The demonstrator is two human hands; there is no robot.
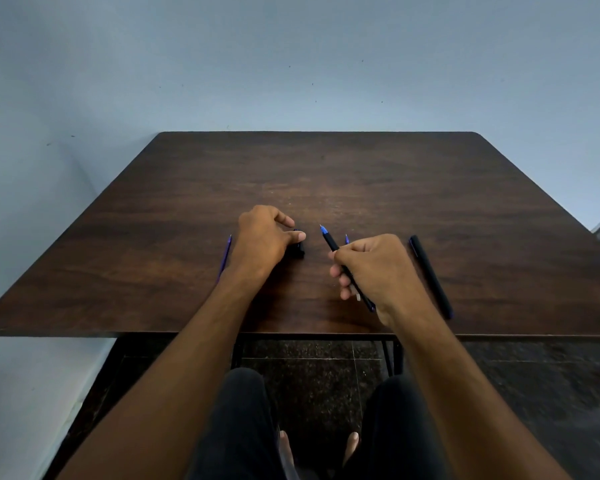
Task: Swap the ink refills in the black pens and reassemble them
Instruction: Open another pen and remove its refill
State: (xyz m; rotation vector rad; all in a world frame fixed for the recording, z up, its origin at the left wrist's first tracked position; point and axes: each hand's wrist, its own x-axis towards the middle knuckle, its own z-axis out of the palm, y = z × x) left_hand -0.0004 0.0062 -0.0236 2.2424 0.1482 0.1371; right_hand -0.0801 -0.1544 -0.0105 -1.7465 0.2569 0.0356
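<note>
From the head camera, you are sitting at a dark wooden table (326,174) with both hands working near its front edge. Your right hand (374,268) is closing around a black pen barrel (334,244) with a blue refill tip poking out toward the wall, so that pen is looking refilled but not yet capped. Your left hand (265,240) is pinching a small black piece (299,249), probably a cap or end section, which is resting on the table. A loose blue refill (225,256) is lying just left of your left wrist, and another blue tip (346,239) is peeking out behind your right hand. A closed black pen (431,276) is lying to the right, apart from both hands. You are seemingly midway: one pen is awaiting closure, and a spare refill is waiting.
</note>
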